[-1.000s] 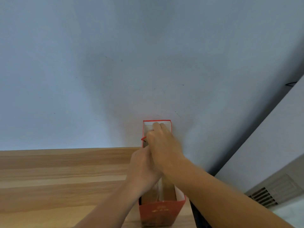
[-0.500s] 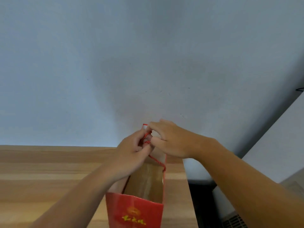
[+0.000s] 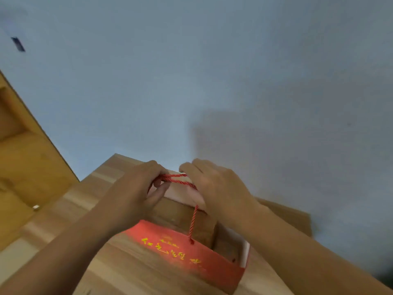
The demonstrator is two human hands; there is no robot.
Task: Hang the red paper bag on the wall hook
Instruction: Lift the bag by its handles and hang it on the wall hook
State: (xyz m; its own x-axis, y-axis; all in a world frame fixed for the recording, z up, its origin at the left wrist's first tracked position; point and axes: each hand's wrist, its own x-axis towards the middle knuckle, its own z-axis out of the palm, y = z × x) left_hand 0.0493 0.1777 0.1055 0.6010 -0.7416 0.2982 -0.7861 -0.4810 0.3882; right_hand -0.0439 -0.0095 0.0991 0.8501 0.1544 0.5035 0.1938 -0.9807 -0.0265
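Meanwhile, at a wooden table (image 3: 131, 265) pushed up against a pale wall (image 3: 212, 81), a person gathers the red cord handles (image 3: 177, 180) of a red bag (image 3: 191, 254) before lifting it. The bag stands open on the tabletop close to the wall, its gold-lettered front panel facing the camera and its brown inside showing. The left hand (image 3: 136, 192) is closed around one end of the cords, finger and thumb pinched on them; the right hand (image 3: 214, 188) is curled over the other end, and the two strands run taut between the hands just above the bag's far rim. A further length of cord (image 3: 193, 223) drops from the right hand to the near panel. The hands sit near each other, joined only by the cords. Judging by this, the step in hand is collecting both handles into one loop, and the hanging itself is not yet begun. A small dark mark (image 3: 18, 44) high on the wall at far left may be the hook, though it is too blurred to tell. If so, it lies well apart from the bag, up and to the left. The next move would call for raising the bag clear of the table by its cords, keeping both strands together and spread wide enough to slip over the hook, then easing the weight on gently so the paper does not tear.
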